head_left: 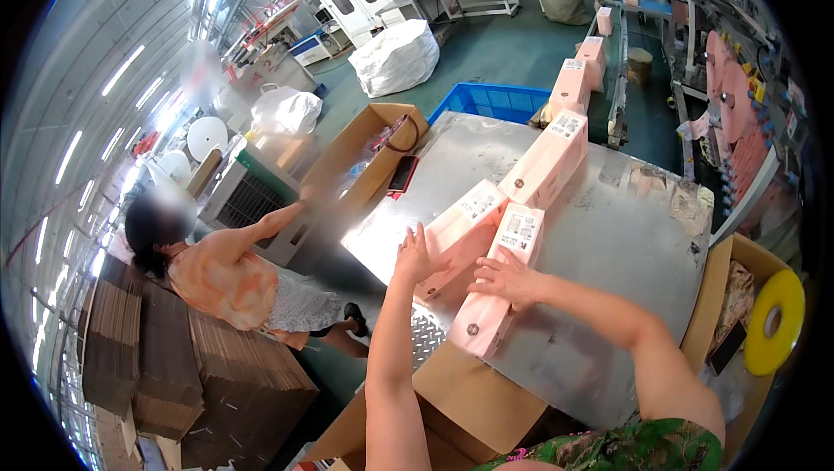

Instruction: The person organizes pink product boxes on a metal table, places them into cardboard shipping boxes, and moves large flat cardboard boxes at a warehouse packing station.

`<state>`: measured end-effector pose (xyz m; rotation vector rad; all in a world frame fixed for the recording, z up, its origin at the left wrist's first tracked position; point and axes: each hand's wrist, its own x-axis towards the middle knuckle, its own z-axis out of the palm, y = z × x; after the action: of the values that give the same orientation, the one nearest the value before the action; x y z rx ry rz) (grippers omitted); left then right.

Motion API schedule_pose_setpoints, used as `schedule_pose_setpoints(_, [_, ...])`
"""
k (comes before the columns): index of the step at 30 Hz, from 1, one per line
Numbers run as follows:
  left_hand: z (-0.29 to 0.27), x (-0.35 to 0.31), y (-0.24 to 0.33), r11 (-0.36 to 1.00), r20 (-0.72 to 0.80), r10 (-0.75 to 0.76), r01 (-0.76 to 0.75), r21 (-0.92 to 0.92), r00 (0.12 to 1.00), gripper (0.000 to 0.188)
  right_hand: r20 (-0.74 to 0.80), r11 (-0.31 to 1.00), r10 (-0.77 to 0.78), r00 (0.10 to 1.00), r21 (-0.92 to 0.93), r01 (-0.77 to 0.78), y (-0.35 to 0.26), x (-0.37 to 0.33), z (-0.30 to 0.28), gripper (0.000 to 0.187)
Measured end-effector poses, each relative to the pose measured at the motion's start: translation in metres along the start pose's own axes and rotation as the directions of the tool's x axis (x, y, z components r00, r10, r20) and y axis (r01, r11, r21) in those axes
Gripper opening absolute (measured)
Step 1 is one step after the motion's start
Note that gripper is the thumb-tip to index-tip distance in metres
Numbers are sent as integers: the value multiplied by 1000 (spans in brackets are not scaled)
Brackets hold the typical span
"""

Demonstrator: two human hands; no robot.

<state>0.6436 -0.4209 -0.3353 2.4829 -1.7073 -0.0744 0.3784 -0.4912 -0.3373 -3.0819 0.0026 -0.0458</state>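
Head view:
1. Lower left: cardboard stacks [239,375] are seen beside a co-worker [221,288].
2. Centre: the left hand [414,258] is held with fingers spread wide at the left pink package [460,226].
3. Just right of centre: the right pink package [483,315], supported by a metal table [608,306], is covered partly by the right hand [508,281], fingers splayed across its top.
4. Far right: a yellow roll [789,301] is seen.

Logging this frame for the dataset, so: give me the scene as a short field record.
Left grip: fingers spread, at the left side of the near-left pink pack
Right grip: fingers spread over the near-right pink pack; firmness of hold unclear
Surface: metal tabletop
Beyond: more pink packs in a line; blue crate
Right edge: yellow tape roll at an open carton
Left: co-worker, stacked flat cardboard
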Motion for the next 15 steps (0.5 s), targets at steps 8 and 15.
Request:
schedule_pose_setpoints(8, [4, -58, 66, 999, 359, 30, -22, -27, 933, 111, -38, 993, -64, 997, 97, 67, 8, -39, -9, 82])
schedule_pose_setpoints(15, [30, -119, 55, 600, 477, 89, 335, -727, 874, 106, -253, 787, 388, 886, 591, -176, 9, -144, -6, 88])
